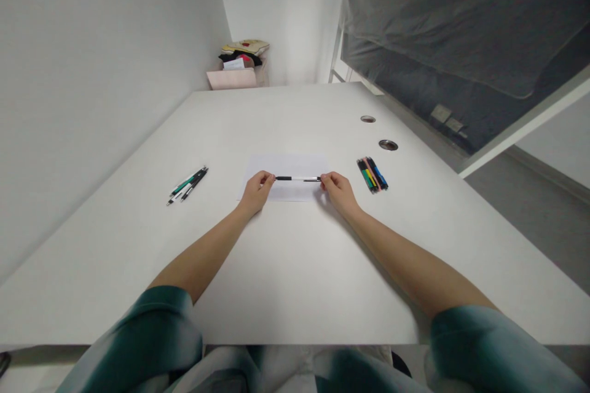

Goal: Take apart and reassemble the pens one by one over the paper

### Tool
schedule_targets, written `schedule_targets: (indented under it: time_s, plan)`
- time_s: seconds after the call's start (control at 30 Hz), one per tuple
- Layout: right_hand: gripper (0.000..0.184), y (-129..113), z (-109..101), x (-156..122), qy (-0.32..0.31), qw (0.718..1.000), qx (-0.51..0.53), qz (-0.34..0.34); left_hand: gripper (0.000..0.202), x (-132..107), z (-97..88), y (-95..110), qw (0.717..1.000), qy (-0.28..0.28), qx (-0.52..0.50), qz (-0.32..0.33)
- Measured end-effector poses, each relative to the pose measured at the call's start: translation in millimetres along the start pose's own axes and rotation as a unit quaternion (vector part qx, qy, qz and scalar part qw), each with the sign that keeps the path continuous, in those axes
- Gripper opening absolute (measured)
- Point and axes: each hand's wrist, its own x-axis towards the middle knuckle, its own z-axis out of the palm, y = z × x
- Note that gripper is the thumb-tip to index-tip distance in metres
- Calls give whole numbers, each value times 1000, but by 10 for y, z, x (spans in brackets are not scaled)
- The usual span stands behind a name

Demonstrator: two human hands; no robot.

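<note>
Over white paper [290, 164], left fingers [268, 178] and right fingers [325, 180] pinch a pen [297, 178].

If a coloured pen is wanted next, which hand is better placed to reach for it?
Probably the right hand: the row of coloured pens lies to its right, while the left hand grips the held pen's opposite end. The right would first have to release its end.
</note>
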Motion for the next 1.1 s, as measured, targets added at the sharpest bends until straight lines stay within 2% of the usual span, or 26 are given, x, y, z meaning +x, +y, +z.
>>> schedule_targets:
  time_s: [0.13, 0.27, 0.37, 0.53, 0.7, 0.77, 0.93, 1.1]
  plan:
    - [24, -21, 20, -2, 28, 998, 50, -2, 12, 55, 39, 13, 996, -27, -76, -24]
    - [21, 26, 29, 18, 44, 997, 67, -9, 12, 114, 114, 10, 996, 2, -89, -21]
    - [25, 78, 14, 29, 32, 999, 32, -14, 14, 105, 164, 8, 997, 13, -76, -10]
    - [30, 71, -30, 21, -8, 995, -95, -36, 18, 33, 203, 13, 999, -20, -26, 6]
    - [29, 3, -41, -9, -62, 953, -252, -154, 18, 5, 223, 32, 999, -33, 3, 14]
    - [27, -24, -33, -34, -87, 935, -290, -183, 18, -1, 226, 50, 999, -39, 21, 26]
    - [29, -89, 5, -99, -142, 908, -345, -189, 22, -28, 225, 111, 993, -59, 81, 60]
    - [33, -119, 48, -118, -162, 891, -378, -193, 30, -24, 239, 114, 984, -79, 122, 102]
